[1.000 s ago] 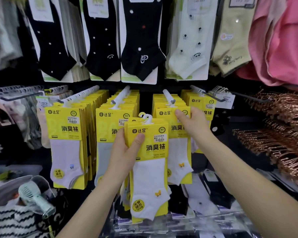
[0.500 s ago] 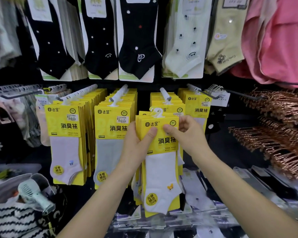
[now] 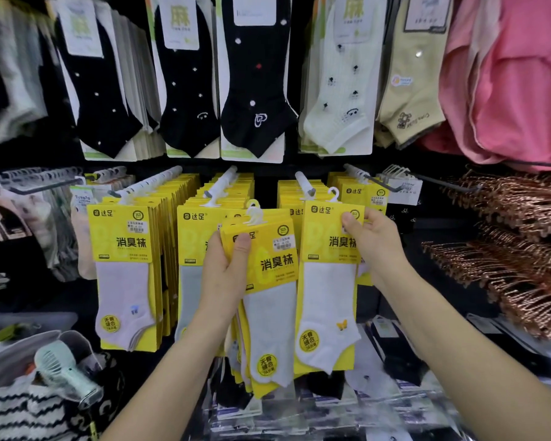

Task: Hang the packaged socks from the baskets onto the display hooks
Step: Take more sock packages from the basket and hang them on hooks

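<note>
Right hand (image 3: 376, 243) is now pulling the front pack (image 3: 325, 281) off the stack (image 3: 268, 275) and out to the right; half a second ago both hands were together on that stack. Thumb and fingers are pinching the pack's top right corner. Its white hanger loop (image 3: 333, 193) is sitting just right of the display hook (image 3: 303, 184) tip, not on it yet. Left hand (image 3: 226, 278) is gripping the stack, thumb curled across the front, holding it near, in front of the middle rows. One pack is singled out, so hanging probably comes next; the loop needs lining up with the hook tip.
</note>
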Demonstrator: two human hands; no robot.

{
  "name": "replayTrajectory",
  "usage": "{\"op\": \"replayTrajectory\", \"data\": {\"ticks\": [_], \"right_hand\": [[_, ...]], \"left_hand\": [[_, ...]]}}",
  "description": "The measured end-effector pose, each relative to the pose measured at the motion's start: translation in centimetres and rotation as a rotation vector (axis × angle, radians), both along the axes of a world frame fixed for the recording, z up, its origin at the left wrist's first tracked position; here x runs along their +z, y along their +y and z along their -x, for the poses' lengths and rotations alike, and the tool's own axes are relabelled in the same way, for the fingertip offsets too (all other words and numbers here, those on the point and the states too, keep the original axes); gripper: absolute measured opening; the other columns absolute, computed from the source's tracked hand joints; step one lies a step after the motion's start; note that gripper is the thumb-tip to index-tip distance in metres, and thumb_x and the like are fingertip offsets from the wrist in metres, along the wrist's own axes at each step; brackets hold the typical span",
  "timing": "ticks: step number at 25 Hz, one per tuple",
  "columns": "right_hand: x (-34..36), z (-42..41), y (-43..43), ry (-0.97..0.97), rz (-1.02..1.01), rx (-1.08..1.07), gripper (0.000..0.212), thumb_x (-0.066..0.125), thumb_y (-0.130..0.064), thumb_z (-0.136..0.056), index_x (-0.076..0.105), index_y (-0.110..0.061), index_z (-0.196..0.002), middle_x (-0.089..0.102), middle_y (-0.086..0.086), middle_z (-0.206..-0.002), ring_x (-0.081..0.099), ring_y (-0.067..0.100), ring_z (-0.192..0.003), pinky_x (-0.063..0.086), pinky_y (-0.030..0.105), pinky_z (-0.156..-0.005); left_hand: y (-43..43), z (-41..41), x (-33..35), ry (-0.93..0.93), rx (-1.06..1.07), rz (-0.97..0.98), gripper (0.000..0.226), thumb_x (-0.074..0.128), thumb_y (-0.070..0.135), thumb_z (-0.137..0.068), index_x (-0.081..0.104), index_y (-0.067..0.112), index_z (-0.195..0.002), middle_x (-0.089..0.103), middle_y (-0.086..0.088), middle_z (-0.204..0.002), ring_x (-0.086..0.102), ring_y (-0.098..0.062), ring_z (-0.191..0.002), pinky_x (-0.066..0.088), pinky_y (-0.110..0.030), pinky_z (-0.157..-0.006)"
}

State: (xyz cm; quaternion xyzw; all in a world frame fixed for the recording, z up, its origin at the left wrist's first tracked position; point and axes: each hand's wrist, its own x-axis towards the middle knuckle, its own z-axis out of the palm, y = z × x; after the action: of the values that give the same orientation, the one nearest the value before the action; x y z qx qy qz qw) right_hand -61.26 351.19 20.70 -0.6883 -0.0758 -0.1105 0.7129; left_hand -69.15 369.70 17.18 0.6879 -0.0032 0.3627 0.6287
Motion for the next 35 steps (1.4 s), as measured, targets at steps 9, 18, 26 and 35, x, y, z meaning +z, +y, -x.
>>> {"op": "replayTrajectory", "data": {"ticks": [9,18,26,35], "right_hand": [[-0.3,-1.5,2.9,-0.133,0.265,-0.144,0.036,0.059,-0.029,-0.091,0.054,0.003,-0.107,0.062,0.022,-0.109,0.055,0.037,-0.108,0.048,0.045,-0.081],[-0.8,-3.6,3.4,-0.115,0.355,-0.176,0.039,0.057,-0.036,-0.091,0.052,-0.004,-0.113,0.061,0.013,-0.111,0.055,0.029,-0.107,0.045,0.037,-0.075],[-1.4,-0.9,1.9,-0.260,0.252,-0.158,0.023,0.064,-0.036,-0.085,0.052,-0.019,-0.097,0.053,-0.005,-0.084,0.052,0.008,-0.076,0.041,0.019,-0.066],[-1.8,1.7,2.1,-0.203,0.180,0.147,0.010,0.072,-0.026,-0.081,0.062,-0.027,-0.085,0.072,-0.004,-0.090,0.067,0.013,-0.085,0.057,0.030,-0.072]], "left_hand": [[2.1,1.4,0.0,-0.048,0.015,-0.056,0.008,0.045,0.032,-0.095,0.052,0.033,-0.099,0.063,0.015,-0.099,0.060,0.005,-0.090,0.050,-0.021,-0.077],[1.9,1.3,0.6,-0.102,0.051,-0.048,0.015,0.045,0.027,-0.097,0.052,0.024,-0.110,0.061,0.017,-0.099,0.058,0.014,-0.087,0.046,-0.006,-0.067],[0.5,0.6,0.6,-0.033,-0.006,-0.092,0.010,0.046,0.034,-0.095,0.053,0.028,-0.098,0.062,0.013,-0.095,0.058,0.001,-0.090,0.047,-0.012,-0.072],[-2.8,-0.6,0.1,-0.027,-0.111,-0.098,0.008,0.046,0.028,-0.096,0.051,0.032,-0.100,0.061,0.016,-0.099,0.057,0.014,-0.086,0.046,-0.007,-0.070]]}}
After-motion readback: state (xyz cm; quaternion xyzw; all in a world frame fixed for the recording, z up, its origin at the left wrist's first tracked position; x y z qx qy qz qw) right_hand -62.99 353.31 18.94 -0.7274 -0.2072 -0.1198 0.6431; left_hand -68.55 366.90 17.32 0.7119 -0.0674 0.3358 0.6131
